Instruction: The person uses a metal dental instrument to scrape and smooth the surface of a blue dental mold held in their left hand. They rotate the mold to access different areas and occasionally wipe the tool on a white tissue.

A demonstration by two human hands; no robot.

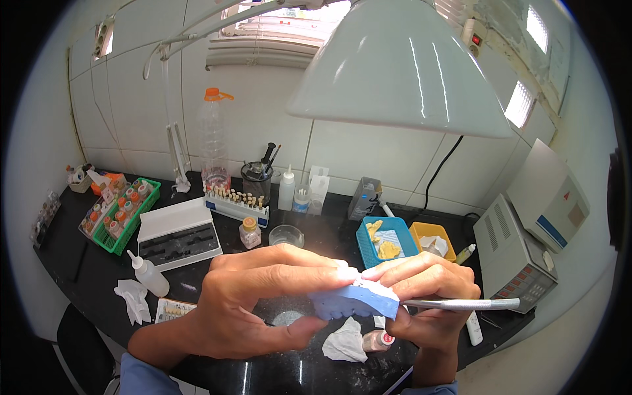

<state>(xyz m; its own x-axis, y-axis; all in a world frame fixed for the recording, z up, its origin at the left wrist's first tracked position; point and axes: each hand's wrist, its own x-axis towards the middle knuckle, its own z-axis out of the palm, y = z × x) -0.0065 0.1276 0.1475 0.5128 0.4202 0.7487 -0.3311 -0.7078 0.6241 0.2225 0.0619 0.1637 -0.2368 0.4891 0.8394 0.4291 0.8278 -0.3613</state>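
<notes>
A blue dental model (355, 299) is held up in front of me, over the dark bench, with a whitish part along its top edge. My left hand (263, 299) grips its left end, fingers over the top and thumb underneath. At the other end, my right hand (428, 289) steadies the model and also clasps a slim tool with a silver handle (480, 304), which points right. The tool's working tip is hidden. Below the model lie a crumpled white tissue (345, 341) and a small bottle of pinkish powder (378, 340).
A large white lamp shade (401, 72) hangs overhead. Behind my hands are a glass dish (286, 236), a blue basket (388, 253), a yellow basket (449, 234) and a rack of shade teeth (237, 209). A squeeze bottle (150, 275) stands left; a grey-white machine (513, 253) is right.
</notes>
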